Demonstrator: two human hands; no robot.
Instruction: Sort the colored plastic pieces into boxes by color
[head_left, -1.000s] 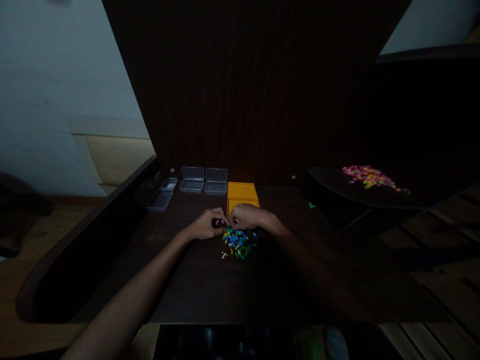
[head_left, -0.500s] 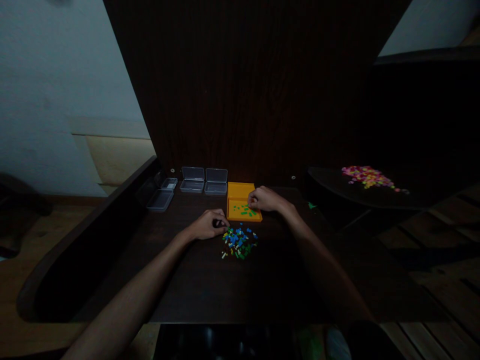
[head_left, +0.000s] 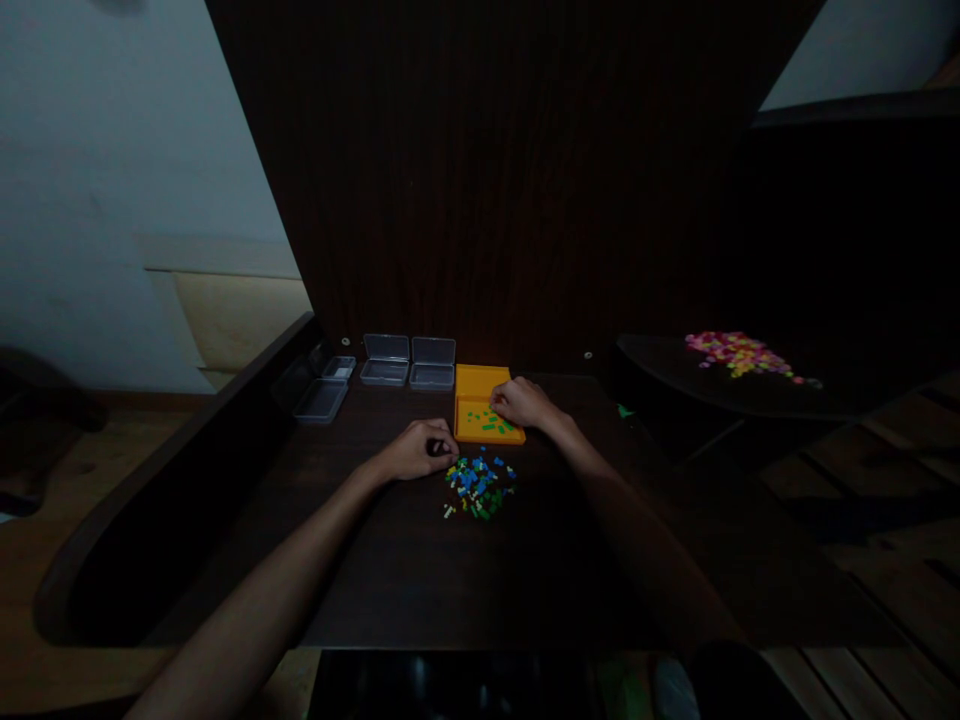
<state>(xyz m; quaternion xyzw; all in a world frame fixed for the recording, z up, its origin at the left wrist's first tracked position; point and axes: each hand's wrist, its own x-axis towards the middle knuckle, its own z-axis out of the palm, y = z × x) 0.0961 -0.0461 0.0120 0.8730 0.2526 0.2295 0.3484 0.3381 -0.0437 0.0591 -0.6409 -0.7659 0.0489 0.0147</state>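
A yellow box [head_left: 489,438] lies with its lid laid back on the dark tabletop, several green building bricks [head_left: 489,427] scattered inside. Over the box's right part is my right hand [head_left: 523,402], thumb and fingers pinched together; whatever they hold is too small to make out. My left hand [head_left: 418,450] rests on the table left of a pile of small building bricks [head_left: 477,484] in blue, green, yellow and white. Its thumb and fingertips are curled together at the pile's edge, and what is between them cannot be made out.
Two clear plastic boxes [head_left: 385,374] with raised lids stand left of the yellow box. Another clear box [head_left: 321,401] lies open by the desk's left side wall [head_left: 187,480]. Pink, yellow and red small pieces [head_left: 742,355] are heaped on a dark surface to the right.
My right hand has shifted slightly left and down over the yellow box. My left hand stays in place beside the pile.
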